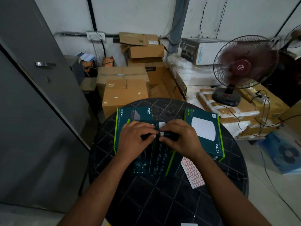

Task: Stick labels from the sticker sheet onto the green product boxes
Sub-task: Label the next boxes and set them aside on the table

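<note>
Three dark green product boxes lie on a round black table (pixel 146 193). The middle box (pixel 151 162) is under both hands, back side up. My left hand (pixel 136 137) and my right hand (pixel 180 137) meet at its far edge, fingertips pinching a small pink-and-white label (pixel 162 134) against the box. Behind it lies an Omada box (pixel 135 114). To the right lies a Wi-Fi AC1350 box (pixel 206 132). The pink sticker sheet (pixel 193 174) lies on the table right of the middle box, by my right forearm.
Brown cartons (pixel 125 93) are stacked past the table's far edge. A maroon pedestal fan (pixel 241 67) stands on wrapped packages at the right, with cables trailing to the floor. A grey metal door (pixel 32 95) fills the left side. A blue box (pixel 283 152) sits on the floor, right.
</note>
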`<state>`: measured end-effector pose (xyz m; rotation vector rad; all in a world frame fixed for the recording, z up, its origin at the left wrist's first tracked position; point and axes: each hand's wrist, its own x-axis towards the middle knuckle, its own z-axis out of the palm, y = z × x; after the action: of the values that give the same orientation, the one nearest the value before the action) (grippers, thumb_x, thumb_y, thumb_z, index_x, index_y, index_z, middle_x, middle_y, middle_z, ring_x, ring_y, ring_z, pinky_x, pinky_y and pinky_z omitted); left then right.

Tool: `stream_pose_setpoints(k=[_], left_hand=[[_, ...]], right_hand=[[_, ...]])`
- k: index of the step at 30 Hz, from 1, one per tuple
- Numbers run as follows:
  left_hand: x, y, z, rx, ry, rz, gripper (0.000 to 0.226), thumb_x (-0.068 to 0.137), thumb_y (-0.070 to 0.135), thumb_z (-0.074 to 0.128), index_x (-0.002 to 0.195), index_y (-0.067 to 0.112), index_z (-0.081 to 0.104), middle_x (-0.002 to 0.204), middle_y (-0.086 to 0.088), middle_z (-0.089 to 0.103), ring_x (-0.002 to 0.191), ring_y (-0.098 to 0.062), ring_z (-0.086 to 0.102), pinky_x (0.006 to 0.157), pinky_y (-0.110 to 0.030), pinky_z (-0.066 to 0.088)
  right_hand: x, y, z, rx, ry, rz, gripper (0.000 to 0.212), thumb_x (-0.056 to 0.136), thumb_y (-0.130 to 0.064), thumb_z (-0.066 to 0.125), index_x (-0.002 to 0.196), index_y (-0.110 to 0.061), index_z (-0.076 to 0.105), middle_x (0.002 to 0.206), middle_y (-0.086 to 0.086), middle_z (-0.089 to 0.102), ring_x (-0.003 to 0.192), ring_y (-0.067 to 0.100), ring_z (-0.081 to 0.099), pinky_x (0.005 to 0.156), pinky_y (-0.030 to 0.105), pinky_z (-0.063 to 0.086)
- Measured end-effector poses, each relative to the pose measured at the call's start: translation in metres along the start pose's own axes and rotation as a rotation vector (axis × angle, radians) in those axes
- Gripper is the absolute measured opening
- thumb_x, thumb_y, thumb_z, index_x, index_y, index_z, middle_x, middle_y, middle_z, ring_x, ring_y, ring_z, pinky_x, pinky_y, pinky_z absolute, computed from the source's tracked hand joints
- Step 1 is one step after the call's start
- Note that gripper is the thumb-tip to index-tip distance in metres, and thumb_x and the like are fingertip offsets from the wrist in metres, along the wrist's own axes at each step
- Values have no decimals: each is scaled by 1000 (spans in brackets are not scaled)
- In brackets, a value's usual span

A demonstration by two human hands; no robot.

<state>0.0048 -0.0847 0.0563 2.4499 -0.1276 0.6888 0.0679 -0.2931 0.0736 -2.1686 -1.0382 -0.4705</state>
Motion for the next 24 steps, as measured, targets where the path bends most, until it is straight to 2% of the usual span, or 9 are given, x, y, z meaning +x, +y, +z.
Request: stream_pose_setpoints(k=[4,8,11,13,15,19,24], left_hand=[[-1,2,0,12,14,0,17,82,36,79,97,43,76,107,25,71,99,-4,59,83,-32,39],[2,2,2,-7,14,-40,19,80,35,80,97,43,76,107,26,71,100,0,58,84,-26,34],[4,1,2,-12,17,-36,18,81,36,79,97,43,76,106,26,71,100,-1,58,85,-28,37],[4,1,3,-20,25,-27,17,81,36,79,96,43,77,106,26,71,100,-1,59,85,-31,40],[3,1,3,-12,31,-22,16,82,36,78,96,43,76,106,26,71,101,-2,59,85,-31,40],[3,2,4,53,20,-1,17,84,46,73,102,44,74,109,26,69,103,-4,57,84,-33,40],[5,9,8,135,35,14,23,85,56,65,104,45,73,110,25,66,101,-8,54,81,-32,34]], right_hand=[[-2,2,17,-113,93,-27,15,84,-31,82,95,-22,80,97,-10,73,84,17,59,65,35,50],[-7,7,20,-262,135,-80,17,85,-35,81,96,-23,80,98,-8,69,82,19,57,55,30,45],[-11,10,18,-308,83,-63,30,83,-40,80,111,-30,78,105,-10,68,86,20,55,61,30,47],[-11,12,12,-207,81,-25,36,81,-38,81,115,-27,77,107,-8,68,91,19,57,71,30,49],[-9,12,5,-79,94,26,31,82,-34,81,111,-24,78,106,-8,70,95,15,61,77,28,50],[-9,8,14,-148,116,14,10,85,-32,80,94,-27,81,99,-13,72,85,17,56,67,33,48],[-8,4,17,-214,131,23,8,86,-29,78,93,-26,80,98,-13,72,83,19,54,60,36,48]])
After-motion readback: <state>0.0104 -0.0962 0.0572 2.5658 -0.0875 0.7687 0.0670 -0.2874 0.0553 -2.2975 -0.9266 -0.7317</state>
